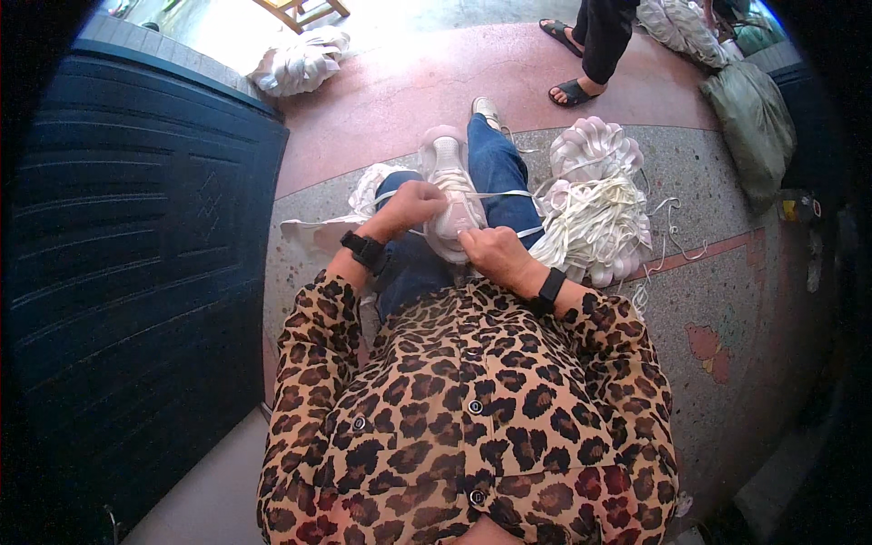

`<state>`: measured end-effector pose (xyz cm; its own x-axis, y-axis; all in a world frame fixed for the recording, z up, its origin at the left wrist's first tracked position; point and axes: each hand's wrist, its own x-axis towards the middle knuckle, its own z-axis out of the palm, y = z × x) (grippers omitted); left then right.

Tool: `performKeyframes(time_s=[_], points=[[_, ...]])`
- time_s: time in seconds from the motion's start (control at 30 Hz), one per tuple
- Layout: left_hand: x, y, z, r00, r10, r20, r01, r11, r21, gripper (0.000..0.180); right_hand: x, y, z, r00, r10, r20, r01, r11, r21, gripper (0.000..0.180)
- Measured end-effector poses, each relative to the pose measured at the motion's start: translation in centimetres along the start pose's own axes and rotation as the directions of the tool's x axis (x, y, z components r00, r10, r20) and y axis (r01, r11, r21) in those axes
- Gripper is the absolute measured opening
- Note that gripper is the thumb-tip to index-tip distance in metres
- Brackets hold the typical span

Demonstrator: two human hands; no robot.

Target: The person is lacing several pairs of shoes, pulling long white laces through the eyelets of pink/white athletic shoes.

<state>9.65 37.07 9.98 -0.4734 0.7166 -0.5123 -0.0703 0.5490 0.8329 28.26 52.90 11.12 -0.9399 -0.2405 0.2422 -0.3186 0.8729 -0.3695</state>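
A pale pink and white sneaker (446, 161) lies lengthwise across my lap, with a flat white shoelace (501, 193) threaded through its eyelets. The lace's loose parts trail to both sides over my jeans. From the left, my left hand (418, 205) is closed at the lacing, its fingers pinching the lace. My right hand (502, 258) is also closed, thumb and fingers pinched together at the near end of the shoe, by the lace. Its fingertips partly hide what they grip. Beside my right leg, a large bundle of white laces (590, 218) rests on stacked pale pink shoe parts (595, 145).
A dark blue panelled door (145, 209) stands on my left. More pale shoe parts (322, 234) lie beside my left leg. Another person's sandalled feet (574, 93) are ahead on the right, near a greenish sack (749, 123). A white plastic bundle (304, 62) sits by the doorway.
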Motion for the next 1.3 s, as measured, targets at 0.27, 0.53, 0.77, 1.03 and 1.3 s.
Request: performKeyframes(time_s=[0.27, 0.53, 0.77, 1.03, 1.3], points=[[0.0, 0.8, 1.3, 0.97, 0.222, -0.098, -0.158, 0.884, 0.441, 0.021, 0.2, 0.0, -0.3, 0.999, -0.03, 0.017, 0.031, 0.999, -0.022, 0.006], [0.0, 1.9, 2.4, 0.932, 0.294, -0.211, -0.171, 0.872, 0.46, 0.021, 0.6, -0.2, 0.2, 0.997, -0.052, 0.049, 0.054, 0.997, -0.05, 0.006], [0.8, 0.5, 3.7, 0.903, 0.259, -0.344, -0.119, 0.918, 0.378, 0.03, 1.0, -0.3, 0.0, 0.993, -0.092, 0.079, 0.096, 0.994, -0.049, 0.004], [1.3, 0.4, 4.2, 0.958, -0.054, -0.282, -0.034, 0.954, -0.299, 0.044, 1.2, 0.3, -0.8, 0.997, 0.065, 0.037, -0.069, 0.988, 0.139, 0.008], [0.5, -0.1, 2.6, 0.996, -0.067, -0.052, 0.02, 0.784, -0.621, 0.041, 3.9, 3.5, 3.4, 0.845, 0.507, 0.17, -0.53, 0.838, 0.133, 0.022]])
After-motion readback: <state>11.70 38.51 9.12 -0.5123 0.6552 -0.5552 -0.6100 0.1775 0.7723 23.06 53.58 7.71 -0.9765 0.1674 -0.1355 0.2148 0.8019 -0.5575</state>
